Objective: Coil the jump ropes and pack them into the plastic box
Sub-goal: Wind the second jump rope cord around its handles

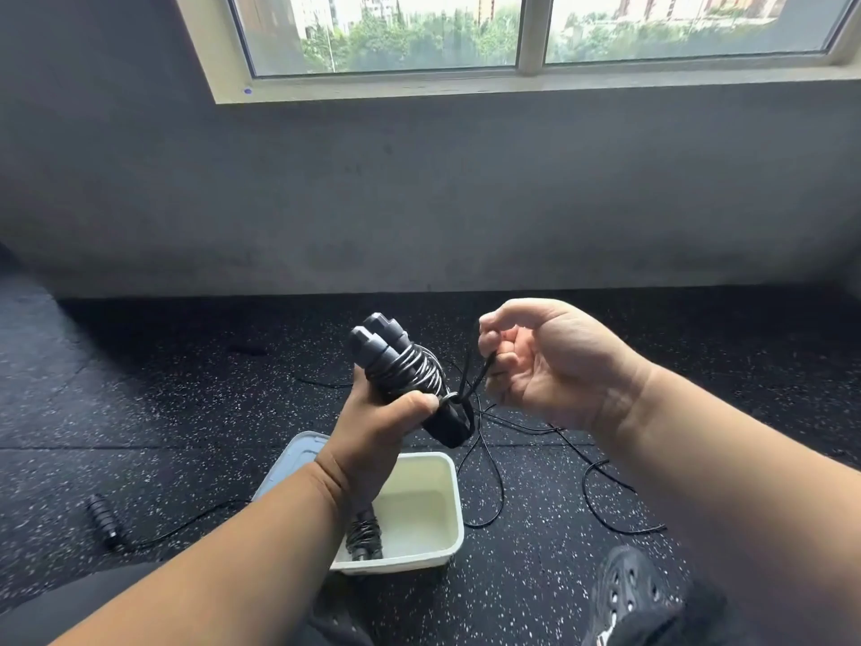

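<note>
I see a black speckled rubber floor (pixel 605 328) running up to a grey wall (pixel 419 188) under a window (pixel 531 35). On the floor below my arms sits the white plastic box (pixel 419 505), its lid (pixel 298 454) lying just beside it on the left; 1 coiled jump rope (pixel 365 536) already lies in the box's left end. My left hand (pixel 372 435) grips the 2 black handles (pixel 386 352) of another rope, cord wound round them, held tilted above the box. My right hand (pixel 550 366) pinches the loose cord end (pixel 475 375) beside the bundle. More cord (pixel 605 482) trails over the floor, and a third handle (pixel 105 519) lies far left.
</note>
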A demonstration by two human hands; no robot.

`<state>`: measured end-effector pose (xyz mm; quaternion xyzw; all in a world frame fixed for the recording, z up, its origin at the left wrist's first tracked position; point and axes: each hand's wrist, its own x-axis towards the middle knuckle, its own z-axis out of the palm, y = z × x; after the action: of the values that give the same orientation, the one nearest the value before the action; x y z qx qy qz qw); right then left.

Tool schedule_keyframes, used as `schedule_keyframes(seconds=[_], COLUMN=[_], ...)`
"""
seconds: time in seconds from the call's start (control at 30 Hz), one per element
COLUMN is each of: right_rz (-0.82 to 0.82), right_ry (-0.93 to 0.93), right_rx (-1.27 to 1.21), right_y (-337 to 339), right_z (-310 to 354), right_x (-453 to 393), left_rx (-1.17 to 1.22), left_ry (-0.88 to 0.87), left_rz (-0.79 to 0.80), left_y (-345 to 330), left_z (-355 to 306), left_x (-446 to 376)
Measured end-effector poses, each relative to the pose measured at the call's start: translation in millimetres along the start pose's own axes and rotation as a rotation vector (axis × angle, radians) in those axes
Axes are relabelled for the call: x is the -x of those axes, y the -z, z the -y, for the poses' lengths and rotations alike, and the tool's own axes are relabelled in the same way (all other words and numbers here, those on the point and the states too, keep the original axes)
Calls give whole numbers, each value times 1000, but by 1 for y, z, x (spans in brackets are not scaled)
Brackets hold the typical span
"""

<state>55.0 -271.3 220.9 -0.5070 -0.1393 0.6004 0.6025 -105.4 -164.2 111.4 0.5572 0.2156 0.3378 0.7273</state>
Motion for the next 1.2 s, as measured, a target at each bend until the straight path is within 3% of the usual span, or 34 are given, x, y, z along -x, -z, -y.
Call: schedule_keyframes(seconds=[0.23,0.47,0.7,0.87,1.2], right_rz=[105,95,-8,17,-166], right_ry=[65,292,562,492,495], right_rx=[24,195,387,398,433], right_y=[-5,-7,-8,-7,-3], right_z=[-29,-49,-48,-54,-60], right_x=[-4,-10,-12,-16,-19], left_rx=[-81,-56,111,90,140], left_ry=[22,19,48,44,24], left_rz=[126,115,-3,-4,-36], left_y=[-6,-4,-1,-2,-8], left_z=[-5,-8,-10,-9,-15], left_x=[13,17,13,13,15])
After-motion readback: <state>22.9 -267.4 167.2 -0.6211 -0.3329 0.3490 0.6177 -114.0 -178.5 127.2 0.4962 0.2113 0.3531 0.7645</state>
